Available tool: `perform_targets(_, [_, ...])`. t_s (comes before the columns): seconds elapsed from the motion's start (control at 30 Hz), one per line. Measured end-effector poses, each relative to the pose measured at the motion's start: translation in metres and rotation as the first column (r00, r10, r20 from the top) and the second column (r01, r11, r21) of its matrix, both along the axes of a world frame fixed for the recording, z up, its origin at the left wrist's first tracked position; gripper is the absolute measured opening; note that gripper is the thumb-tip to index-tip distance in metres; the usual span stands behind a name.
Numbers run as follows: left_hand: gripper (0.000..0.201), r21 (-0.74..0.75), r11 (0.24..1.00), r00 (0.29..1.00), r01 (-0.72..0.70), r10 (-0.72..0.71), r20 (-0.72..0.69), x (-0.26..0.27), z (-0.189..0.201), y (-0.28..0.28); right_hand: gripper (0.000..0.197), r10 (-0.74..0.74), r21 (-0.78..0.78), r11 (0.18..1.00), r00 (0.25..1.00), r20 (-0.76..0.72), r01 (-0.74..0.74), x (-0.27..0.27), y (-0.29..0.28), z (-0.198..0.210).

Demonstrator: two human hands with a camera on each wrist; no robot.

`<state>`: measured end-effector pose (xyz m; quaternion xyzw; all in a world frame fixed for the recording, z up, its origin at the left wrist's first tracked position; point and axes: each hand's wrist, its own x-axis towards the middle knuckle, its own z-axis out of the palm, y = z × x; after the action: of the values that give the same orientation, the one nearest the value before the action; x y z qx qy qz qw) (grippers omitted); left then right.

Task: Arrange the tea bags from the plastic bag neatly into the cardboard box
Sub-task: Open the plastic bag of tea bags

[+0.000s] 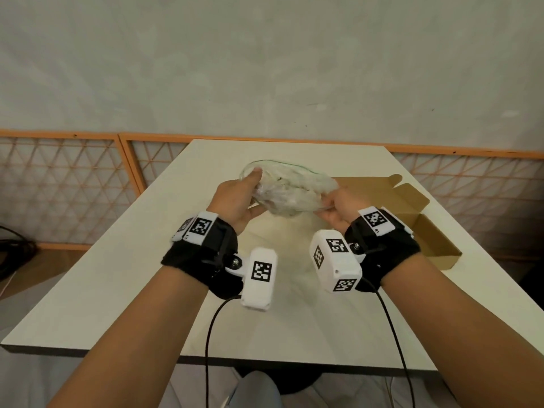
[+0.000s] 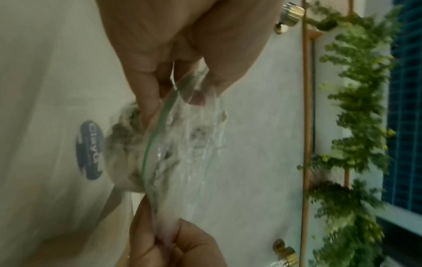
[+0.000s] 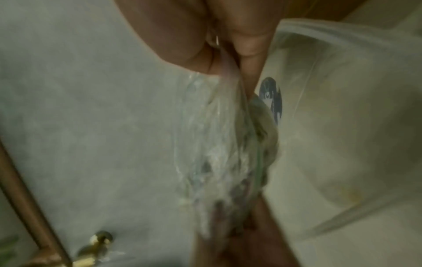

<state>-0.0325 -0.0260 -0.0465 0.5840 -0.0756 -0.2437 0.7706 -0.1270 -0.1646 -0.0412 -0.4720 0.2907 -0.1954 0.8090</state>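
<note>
Above white table, hands gripping plastic bag

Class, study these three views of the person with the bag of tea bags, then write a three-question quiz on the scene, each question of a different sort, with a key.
1. True or false: the cardboard box lies open on the table.
2. The plastic bag is: A) flat on the table, B) held up by both hands, C) inside the box.
3. Which hand is nearer the box?

Key:
1. True.
2. B: the left hand and the right hand each hold one side.
3. The right hand.
</note>
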Motion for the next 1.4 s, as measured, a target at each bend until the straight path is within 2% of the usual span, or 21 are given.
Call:
perform_targets(0.1, [0.019,-0.059,0.997,0.992,0.050,-0.056,-0.114,-0.002,-0.002,0.002,0.031,0.007,0.029,1.000,0.997,-0.072,-0.005,-0.005,0.004,0.010])
perform_targets(0.2, [0.017,-0.076,0.991,0.987,0.110,-0.118,-0.109,-0.004,-0.003,0.001,0.018,0.063,0.032,0.998,0.994,-0.093,-0.060,-0.008,0.003,0.014])
perform_targets(0.3, [0.029,-0.011,0.982,0.979,0.187,-0.187,-0.077,-0.004,-0.002,-0.002,0.023,0.119,-0.002,0.993,0.986,-0.114,-0.120,-0.004,0.003,0.011])
perform_targets(0.4, [0.022,0.024,0.990,0.983,0.142,-0.138,-0.124,0.006,-0.011,-0.001,0.022,0.128,-0.043,0.990,0.975,-0.183,-0.138,-0.001,0.001,0.002])
perform_targets(0.5, [0.028,0.028,0.987,0.976,0.156,-0.149,-0.160,0.012,-0.017,0.002,0.026,0.156,-0.062,0.982,0.953,-0.261,-0.177,-0.001,-0.001,-0.003])
perform_targets(0.57, [0.023,0.013,0.983,0.965,0.182,-0.176,-0.194,0.012,-0.016,0.005,0.033,0.160,-0.077,0.980,0.954,-0.252,-0.185,0.002,-0.002,-0.006])
perform_targets(0.7, [0.035,0.029,0.984,0.951,0.177,-0.163,-0.263,0.016,-0.015,0.007,0.035,0.111,-0.148,0.978,0.968,-0.227,-0.147,0.005,-0.001,-0.007])
perform_targets(0.87, [0.022,0.068,0.974,0.953,0.216,-0.195,-0.234,0.017,-0.005,0.008,0.032,0.050,-0.177,0.979,0.963,-0.266,-0.100,0.005,-0.006,-0.007])
perform_targets(1.0, [0.016,0.127,0.939,0.929,0.318,-0.283,-0.238,0.014,-0.002,0.013,0.035,0.122,-0.035,0.990,0.962,-0.243,-0.134,0.000,-0.006,0.001])
perform_targets(1.03, [0.012,0.115,0.949,0.931,0.295,-0.258,-0.259,0.014,-0.002,0.013,0.039,0.138,-0.078,0.983,0.952,-0.273,-0.165,-0.001,-0.007,0.003])
perform_targets(1.07, [0.009,0.109,0.960,0.940,0.257,-0.222,-0.260,0.014,-0.002,0.012,0.043,0.114,-0.208,0.960,0.938,-0.328,-0.189,-0.002,-0.009,0.005])
perform_targets(1.1, [0.009,0.120,0.969,0.955,0.216,-0.183,-0.234,0.014,-0.002,0.011,0.047,0.013,-0.411,0.895,0.931,-0.366,-0.174,-0.003,-0.011,0.007])
perform_targets(1.13, [0.010,0.145,0.973,0.970,0.180,-0.151,-0.193,0.013,-0.002,0.010,0.049,-0.123,-0.630,0.767,0.934,-0.334,-0.124,-0.004,-0.012,0.010])
perform_targets(1.17, [0.010,0.169,0.973,0.979,0.159,-0.134,-0.150,0.012,0.000,0.008,0.050,-0.198,-0.782,0.619,0.950,-0.241,-0.069,-0.006,-0.009,0.014])
perform_targets(1.2, [0.010,0.186,0.972,0.985,0.144,-0.123,-0.118,0.011,0.000,0.006,0.051,-0.181,-0.859,0.510,0.971,-0.156,-0.043,-0.007,-0.003,0.016])
perform_targets(1.23, [0.010,0.191,0.973,0.989,0.132,-0.116,-0.095,0.012,0.001,0.004,0.052,-0.103,-0.893,0.444,0.985,-0.136,-0.077,-0.008,0.004,0.017])
perform_targets(1.3, [0.015,0.200,0.971,0.991,0.133,-0.127,-0.043,0.011,0.002,0.001,0.062,0.049,-0.907,0.333,0.966,-0.254,-0.256,-0.005,0.017,0.009])
perform_targets(1.37, [0.019,0.202,0.967,0.987,0.157,-0.162,0.009,0.011,0.002,-0.002,0.071,0.057,-0.897,0.235,0.926,-0.373,-0.375,0.002,0.021,-0.003])
perform_targets(1.4, [0.018,0.198,0.967,0.985,0.163,-0.172,0.031,0.010,0.002,-0.003,0.071,0.050,-0.893,0.232,0.922,-0.384,-0.385,0.005,0.021,-0.008])
